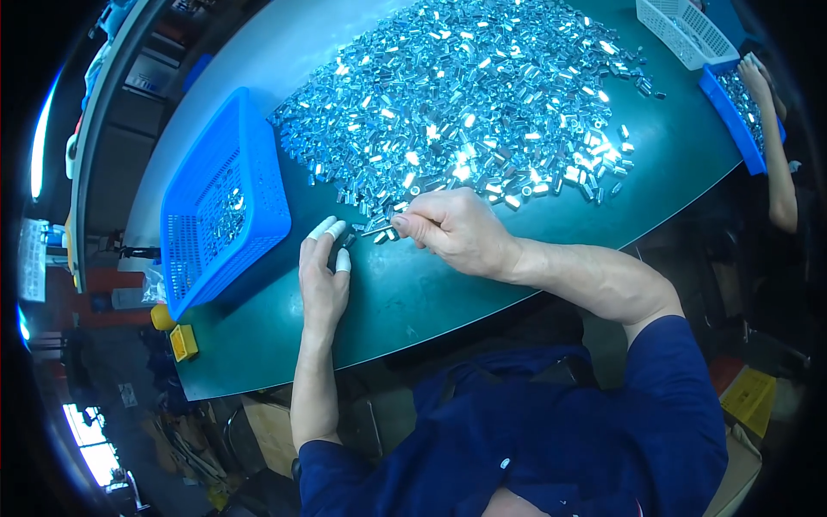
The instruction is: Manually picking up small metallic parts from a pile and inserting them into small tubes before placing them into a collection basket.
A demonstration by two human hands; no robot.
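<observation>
A great heap of small shiny metal pieces (457,103), which look like long hex nuts, covers the far part of the green table. My right hand (461,231) is closed at the heap's near edge, with a thin metal rod (376,231) pinched between thumb and fingers and pointing left. Just left of the rod's tip, my left hand (323,280) has white covers on its fingertips. Its thumb and fingers curve around a small dark metal piece (347,240), seemingly a long hex nut. A few loose pieces lie under the rod.
A blue plastic basket (226,185) with some metal pieces inside stands at the left. Near it, a small yellow box (183,342) sits at the table's edge. At the far right, another person's arm (778,164) reaches toward a blue basket (732,116) beside a white basket (689,34).
</observation>
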